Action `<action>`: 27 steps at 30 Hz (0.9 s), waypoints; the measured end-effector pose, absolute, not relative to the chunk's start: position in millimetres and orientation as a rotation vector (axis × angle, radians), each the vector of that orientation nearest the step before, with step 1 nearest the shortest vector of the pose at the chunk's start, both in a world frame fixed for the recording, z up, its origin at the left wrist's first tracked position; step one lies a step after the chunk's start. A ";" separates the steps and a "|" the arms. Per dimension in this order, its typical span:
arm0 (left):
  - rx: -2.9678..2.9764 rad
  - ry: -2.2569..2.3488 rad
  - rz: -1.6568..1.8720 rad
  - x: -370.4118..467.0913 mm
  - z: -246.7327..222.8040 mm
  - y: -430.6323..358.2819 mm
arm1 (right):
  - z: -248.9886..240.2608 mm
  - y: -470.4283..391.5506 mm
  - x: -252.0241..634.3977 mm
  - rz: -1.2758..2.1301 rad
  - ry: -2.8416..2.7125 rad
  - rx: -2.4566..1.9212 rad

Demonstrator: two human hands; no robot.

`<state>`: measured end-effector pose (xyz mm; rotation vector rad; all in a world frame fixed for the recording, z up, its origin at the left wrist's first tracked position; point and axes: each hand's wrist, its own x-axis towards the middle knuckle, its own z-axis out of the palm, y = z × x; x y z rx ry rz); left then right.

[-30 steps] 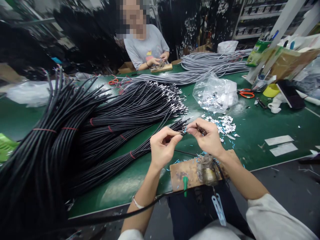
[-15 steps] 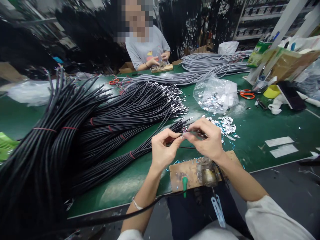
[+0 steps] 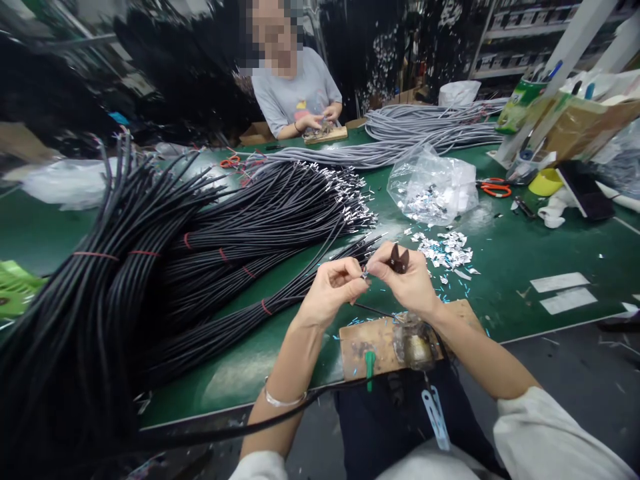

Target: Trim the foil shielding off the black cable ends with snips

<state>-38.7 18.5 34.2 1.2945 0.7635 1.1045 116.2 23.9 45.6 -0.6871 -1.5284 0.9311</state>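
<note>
My left hand (image 3: 331,293) pinches the stripped end of a black cable, its small wires (image 3: 365,273) showing between thumb and fingertip. From the right, the thumb and forefinger of my right hand (image 3: 411,283) close at the same wire end. Small dark cutters (image 3: 399,259) are tucked in that right hand, jaws pointing up out of the fingers. Below the hands lies a wooden board (image 3: 385,333) with a stained metal fixture (image 3: 417,348) and a green clip (image 3: 370,370). What the fingertips cover on the wires is hidden.
Bundles of black cables (image 3: 240,220) fill the left of the green table (image 3: 505,287). Foil scraps (image 3: 453,250) and a clear plastic bag (image 3: 435,187) lie beyond my right hand, with orange-handled scissors (image 3: 495,187) beside. Across the table sits a co-worker (image 3: 300,93) near grey cables (image 3: 425,127).
My right hand has turned, bringing the cutters' jaws into clear view above its fingers. My left hand has shifted slightly, its fingers still closed at the wire end.
</note>
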 end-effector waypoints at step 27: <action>2.174 1.303 1.830 -43.1 50.8 -0.1 | 53.2 17.9 122.5 0.643 -1.797 -0.739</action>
